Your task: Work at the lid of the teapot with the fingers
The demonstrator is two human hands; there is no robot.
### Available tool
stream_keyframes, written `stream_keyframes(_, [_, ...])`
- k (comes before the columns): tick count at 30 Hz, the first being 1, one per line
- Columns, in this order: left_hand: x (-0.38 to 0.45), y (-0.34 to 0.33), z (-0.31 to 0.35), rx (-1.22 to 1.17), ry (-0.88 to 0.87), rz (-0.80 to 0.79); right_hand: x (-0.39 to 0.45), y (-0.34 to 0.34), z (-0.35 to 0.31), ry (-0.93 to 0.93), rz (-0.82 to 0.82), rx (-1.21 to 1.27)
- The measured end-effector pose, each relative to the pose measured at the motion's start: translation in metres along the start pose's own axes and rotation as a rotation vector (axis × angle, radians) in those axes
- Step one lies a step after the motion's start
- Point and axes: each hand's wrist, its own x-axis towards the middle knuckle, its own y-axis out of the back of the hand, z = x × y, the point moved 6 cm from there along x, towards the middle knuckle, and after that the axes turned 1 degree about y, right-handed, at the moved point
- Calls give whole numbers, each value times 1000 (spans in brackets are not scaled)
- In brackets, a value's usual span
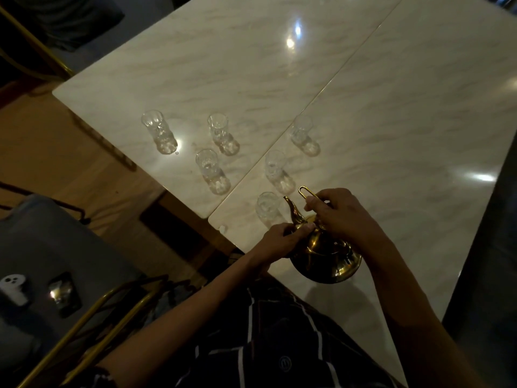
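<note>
A brass teapot point(327, 254) stands tilted near the front edge of the marble table point(391, 135), its spout pointing at the nearest clear glass point(267, 205). My right hand point(340, 212) grips the teapot's thin wire handle from above. My left hand point(285, 239) rests on the teapot's lid and shoulder, fingers curled against it. Several more clear glasses stand upright beyond, among them one at the far left point(159, 131) and one at the far right point(303, 134). All the glasses look empty.
A seam point(307, 107) runs where two tabletops meet. A grey chair seat point(56, 247) at the left carries a small white object point(14, 287) and a shiny dark object point(63, 292). A gold chair frame point(106, 317) stands by my left arm.
</note>
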Motion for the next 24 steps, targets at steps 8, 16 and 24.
stream_keyframes(8, [11, 16, 11, 86, -28, 66, 9, 4, -6, -38, 39, 100])
stream_keyframes(16, [3, 46, 61, 235, -312, 275, 28, 12, -20, -41, 99, 164])
stream_keyframes(24, [11, 57, 74, 359, -486, 202, 59, 11, -32, -42, 124, 123])
